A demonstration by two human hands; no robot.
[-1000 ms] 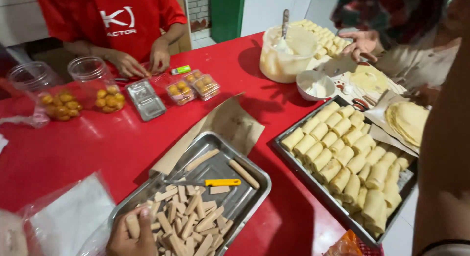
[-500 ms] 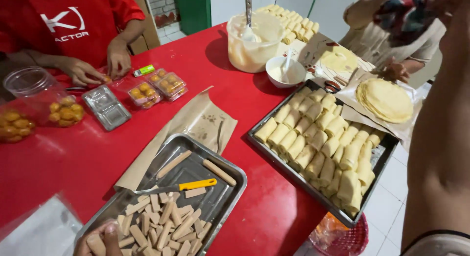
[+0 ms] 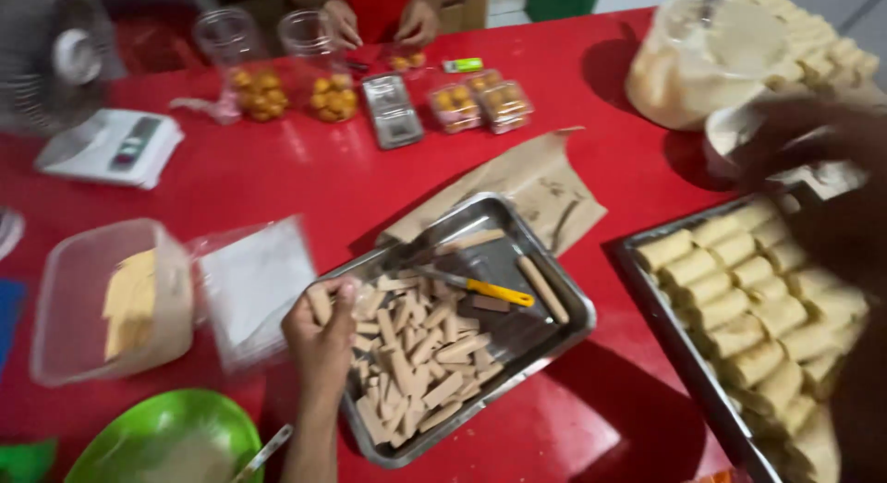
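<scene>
My left hand point(image 3: 319, 333) is at the left rim of a metal tray point(image 3: 554, 293) and grips one pale brown sausage stick point(image 3: 320, 303) upright. The tray holds a heap of several cut sausage sticks point(image 3: 416, 354) and a knife with a yellow handle point(image 3: 490, 290). My right hand point(image 3: 813, 146) is a dark blur reaching over the far end of a second tray point(image 3: 647, 303) filled with rolled pastries point(image 3: 748, 298), close to a white bowl point(image 3: 725, 132). Its fingers cannot be made out.
A clear box of yellow slices point(image 3: 111, 298), a plastic bag point(image 3: 254, 284) and a green bowl point(image 3: 166, 441) lie left. Brown paper point(image 3: 536, 183), a big tub point(image 3: 684, 67), jars of yellow balls point(image 3: 249, 85), small packs point(image 3: 476, 102) and a scale point(image 3: 111, 146) stand farther off. Another person's hands point(image 3: 383, 21) work at the far edge.
The view has swung left and down over the table. My left hand has risen at the tray's rim with a sausage stick. My right arm now reaches across the pastry tray.
</scene>
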